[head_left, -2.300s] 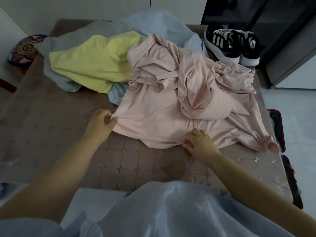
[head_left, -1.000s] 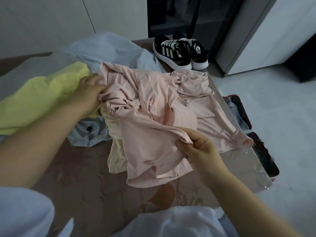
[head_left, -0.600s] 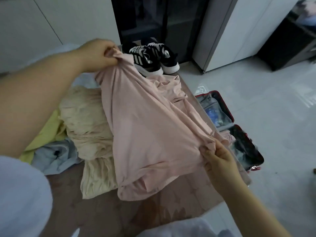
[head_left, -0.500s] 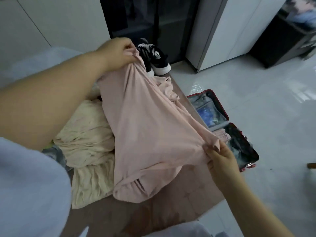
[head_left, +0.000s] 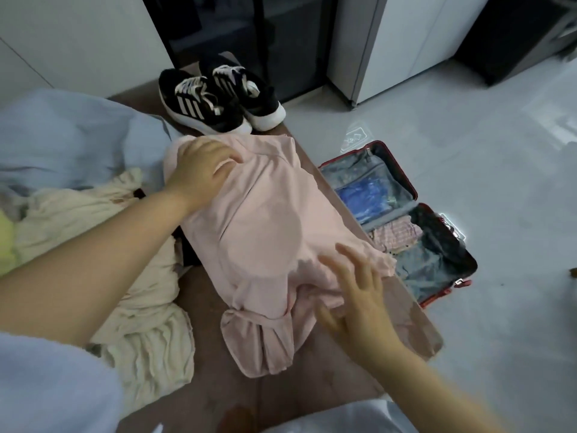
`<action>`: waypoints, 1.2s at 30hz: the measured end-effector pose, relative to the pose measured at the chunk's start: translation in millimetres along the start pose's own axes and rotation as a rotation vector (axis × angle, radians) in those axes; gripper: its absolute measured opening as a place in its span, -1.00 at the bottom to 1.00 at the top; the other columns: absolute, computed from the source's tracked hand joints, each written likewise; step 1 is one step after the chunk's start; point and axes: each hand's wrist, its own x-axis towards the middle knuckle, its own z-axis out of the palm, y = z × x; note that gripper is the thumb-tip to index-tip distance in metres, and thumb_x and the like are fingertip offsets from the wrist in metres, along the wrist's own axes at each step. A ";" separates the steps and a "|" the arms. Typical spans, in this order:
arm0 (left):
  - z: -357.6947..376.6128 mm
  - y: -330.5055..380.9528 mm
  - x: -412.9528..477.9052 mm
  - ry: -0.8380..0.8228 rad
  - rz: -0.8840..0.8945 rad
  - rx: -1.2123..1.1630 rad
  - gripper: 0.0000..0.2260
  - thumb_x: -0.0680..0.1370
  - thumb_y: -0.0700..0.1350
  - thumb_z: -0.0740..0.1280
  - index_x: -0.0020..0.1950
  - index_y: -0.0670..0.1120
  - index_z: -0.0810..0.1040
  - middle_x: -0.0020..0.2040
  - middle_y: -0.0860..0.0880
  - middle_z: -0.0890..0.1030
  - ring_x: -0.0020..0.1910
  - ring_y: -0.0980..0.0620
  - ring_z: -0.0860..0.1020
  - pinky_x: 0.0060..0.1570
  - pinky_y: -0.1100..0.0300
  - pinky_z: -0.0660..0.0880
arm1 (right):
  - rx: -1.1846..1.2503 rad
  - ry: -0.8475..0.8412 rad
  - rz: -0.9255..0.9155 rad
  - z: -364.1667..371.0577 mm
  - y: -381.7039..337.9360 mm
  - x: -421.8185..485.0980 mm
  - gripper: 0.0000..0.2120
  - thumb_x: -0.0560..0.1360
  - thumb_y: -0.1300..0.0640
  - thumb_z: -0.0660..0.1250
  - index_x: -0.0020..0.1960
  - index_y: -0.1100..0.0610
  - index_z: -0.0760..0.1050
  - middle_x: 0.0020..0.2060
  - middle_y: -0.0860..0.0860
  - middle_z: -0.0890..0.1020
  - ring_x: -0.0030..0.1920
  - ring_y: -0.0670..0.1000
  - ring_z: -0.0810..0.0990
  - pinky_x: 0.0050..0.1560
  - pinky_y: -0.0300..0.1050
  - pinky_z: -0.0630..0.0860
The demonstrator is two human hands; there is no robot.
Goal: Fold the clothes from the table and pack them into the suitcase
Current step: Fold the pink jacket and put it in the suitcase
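A pink garment (head_left: pixel 265 232) lies spread along the right side of the brown table (head_left: pixel 218 385). My left hand (head_left: pixel 199 173) rests on its far end, fingers bent over the cloth. My right hand (head_left: pixel 352 295) lies with spread, straight fingers on its near right part. A red-rimmed suitcase (head_left: pixel 402 179) lies open on the floor to the right of the table, with folded clothes inside. A cream garment (head_left: pixel 137 276) sits crumpled to the left of the pink one, with a light blue one (head_left: pixel 71 139) behind it.
A pair of black sneakers (head_left: pixel 218 98) with white stripes stands at the table's far end. A yellow cloth (head_left: pixel 4 242) shows at the left edge. White cabinets (head_left: pixel 399 39) and a dark doorway stand beyond; pale tiled floor (head_left: pixel 499 307) lies to the right.
The pink garment was held up stretched between both hands; now it lies on the table. Both hands have let go of their pinch and rest on top of it.
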 end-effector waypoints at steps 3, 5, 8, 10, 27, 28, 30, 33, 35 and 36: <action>-2.2 13.7 -43.5 -0.052 0.020 -0.118 -0.63 0.51 0.10 0.09 0.07 -0.02 0.62 0.08 0.00 0.62 0.12 -0.12 0.53 0.17 -0.04 0.32 | -0.014 -0.077 -0.170 12.5 -25.8 1.0 -0.50 0.53 -0.23 0.09 0.40 -0.04 0.25 0.41 0.02 0.30 0.42 0.09 0.22 0.40 0.12 0.11; 1.0 31.5 -69.6 -0.162 0.008 -0.122 -0.49 0.51 0.26 0.01 0.28 0.05 0.50 0.28 0.01 0.51 0.29 -0.09 0.41 0.30 -0.07 0.24 | -0.029 -0.082 -0.155 18.0 -38.6 13.1 -0.46 0.55 -0.28 -0.04 0.44 -0.05 0.20 0.44 0.04 0.27 0.45 0.10 0.15 0.44 0.10 0.01; 10.5 52.6 -96.3 -0.400 -0.072 -0.027 -0.24 0.31 0.52 -0.33 0.47 0.28 -0.07 0.54 0.11 0.02 0.52 -0.03 -0.06 0.45 -0.07 -0.14 | -0.090 -0.155 -0.035 27.4 -36.8 32.5 -0.39 0.53 -0.31 -0.07 0.49 -0.07 0.00 0.51 0.10 0.10 0.48 0.23 0.08 0.46 0.16 -0.06; 18.2 56.2 -98.7 -0.441 -0.128 0.026 -0.22 0.23 0.56 -0.37 0.42 0.33 -0.26 0.54 0.14 -0.16 0.52 -0.04 -0.22 0.43 -0.12 -0.28 | -0.109 -0.212 -0.025 31.3 -26.1 39.1 -0.31 0.47 -0.23 0.04 0.49 -0.14 -0.18 0.53 0.05 -0.10 0.50 0.24 0.03 0.43 0.23 -0.05; 19.6 55.0 -119.0 0.051 -0.208 -0.131 -0.25 0.49 0.38 -0.25 0.49 -0.06 0.19 0.46 -0.07 0.27 0.47 -0.13 0.14 0.42 0.05 -0.22 | -0.139 -0.215 0.190 36.5 -29.3 51.8 -0.50 0.51 -0.06 0.29 0.37 0.11 0.32 -0.05 0.12 0.63 0.07 0.19 0.53 -0.11 -0.07 0.33; 16.0 55.3 -124.8 0.076 -0.231 -0.154 -0.25 0.50 0.37 -0.23 0.50 -0.07 0.18 0.47 -0.08 0.26 0.48 -0.12 0.13 0.43 -0.01 -0.20 | -0.136 -0.190 0.185 33.4 -32.1 52.0 -0.63 0.52 -0.04 0.28 0.24 0.14 0.43 -0.10 0.15 0.63 0.01 0.21 0.55 -0.20 -0.07 0.29; 12.3 60.1 -139.1 0.149 -0.286 -0.231 -0.27 0.51 0.36 -0.15 0.49 -0.12 0.16 0.46 -0.10 0.24 0.46 -0.06 0.12 0.44 -0.11 -0.09 | 0.051 -0.126 0.225 26.5 -38.3 52.5 -0.71 0.48 -0.07 0.27 -0.06 0.16 0.49 -0.23 0.13 0.62 -0.14 0.19 0.56 -0.34 -0.08 0.24; 21.2 72.1 -169.5 0.182 -0.402 -0.389 -0.25 0.49 0.33 0.08 0.45 -0.21 0.16 0.41 -0.16 0.26 0.39 -0.03 0.21 0.41 0.09 0.14 | 0.264 -0.127 0.272 26.3 -32.3 53.7 -0.70 0.43 -0.16 0.25 -0.05 0.07 0.43 -0.18 0.05 0.62 -0.12 0.13 0.56 -0.24 -0.08 0.42; 36.1 82.8 -191.7 0.049 -0.492 -0.502 -0.26 0.46 0.21 0.29 0.44 -0.21 0.16 0.36 -0.08 0.28 0.33 0.05 0.29 0.29 0.34 0.20 | 0.203 -0.223 0.292 28.2 -15.0 54.0 -0.52 0.44 -0.09 0.37 0.27 0.06 0.35 0.04 0.06 0.62 0.04 0.15 0.56 -0.01 0.04 0.49; 44.7 87.7 -200.9 -0.026 -0.522 -0.532 -0.31 0.46 0.10 0.37 0.43 -0.19 0.17 0.34 -0.08 0.33 0.30 0.04 0.35 0.23 0.35 0.26 | 0.115 -0.278 0.302 27.4 -6.0 52.9 -0.38 0.40 -0.07 0.42 0.36 0.06 0.26 0.11 0.06 0.59 0.09 0.14 0.55 0.05 0.04 0.48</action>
